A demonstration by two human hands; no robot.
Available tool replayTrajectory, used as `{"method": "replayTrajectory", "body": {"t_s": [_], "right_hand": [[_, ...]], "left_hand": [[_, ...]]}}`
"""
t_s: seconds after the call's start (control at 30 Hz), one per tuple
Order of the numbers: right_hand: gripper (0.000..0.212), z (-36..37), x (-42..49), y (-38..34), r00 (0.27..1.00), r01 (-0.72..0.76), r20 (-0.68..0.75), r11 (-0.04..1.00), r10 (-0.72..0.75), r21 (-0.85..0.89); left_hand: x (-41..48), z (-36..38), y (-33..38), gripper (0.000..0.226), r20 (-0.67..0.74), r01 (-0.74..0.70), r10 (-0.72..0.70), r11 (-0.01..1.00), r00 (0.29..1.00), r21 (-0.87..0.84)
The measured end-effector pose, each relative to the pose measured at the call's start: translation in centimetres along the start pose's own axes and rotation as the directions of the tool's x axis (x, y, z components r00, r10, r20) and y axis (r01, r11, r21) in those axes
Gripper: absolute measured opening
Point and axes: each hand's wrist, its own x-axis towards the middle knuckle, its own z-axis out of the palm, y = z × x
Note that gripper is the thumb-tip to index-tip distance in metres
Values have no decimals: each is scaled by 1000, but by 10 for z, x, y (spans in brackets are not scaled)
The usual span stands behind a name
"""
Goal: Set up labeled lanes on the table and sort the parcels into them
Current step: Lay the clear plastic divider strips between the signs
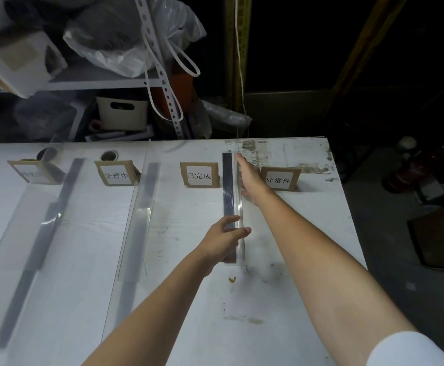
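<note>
A clear upright divider panel (235, 180) stands edge-on on a dark base strip on the white table (189, 299). My left hand (223, 240) grips its near end, fingers wrapped around the panel. My right hand (251, 180) lies flat against its far right side. Two more clear dividers (141, 220) (41, 220) stand to the left. Cardboard label cards sit at the lane heads: a far-left card (27, 173), a second card (118, 173), a third card (199, 174) and a fourth card (280, 178). No parcels are in view.
Behind the table stands a cluttered shelf with a plastic bag (126, 43), a white box (17, 62) and a beige bin (122, 112). The table's right edge (347, 207) drops to a dark floor with a brown box (440, 239). Two cable holes (108, 155) lie near the far edge.
</note>
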Motion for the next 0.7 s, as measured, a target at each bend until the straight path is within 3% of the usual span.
{"method": "replayTrajectory", "body": {"t_s": [0.17, 0.27, 0.37, 0.43, 0.5, 0.7], "right_hand": [[56, -7, -19, -22, 995, 97, -6, 968, -101, -230], [46, -13, -33, -40, 989, 143, 48, 872, -137, -468], [46, -14, -52, -62, 985, 170, 106, 639, -137, -751], [48, -10, -67, -78, 983, 173, 132, 421, -126, -890], [49, -3, -78, -91, 984, 164, 136, 278, -118, -947], [55, 48, -113, -124, 976, 203, 192, 106, -100, -973]], "left_hand": [[-10, -6, 11, 54, -11, 15, -14, 995, 1000, 99], [-15, -21, 17, 51, -37, -14, 27, 947, 999, 320], [-25, -44, 24, 56, -78, 25, 33, 767, 996, 641], [-37, -62, 31, 57, -105, 47, 44, 679, 994, 732], [-53, -79, 40, 57, -128, 51, 70, 652, 989, 756], [-113, -146, 53, 58, -223, 105, 106, 642, 969, 759]]}}
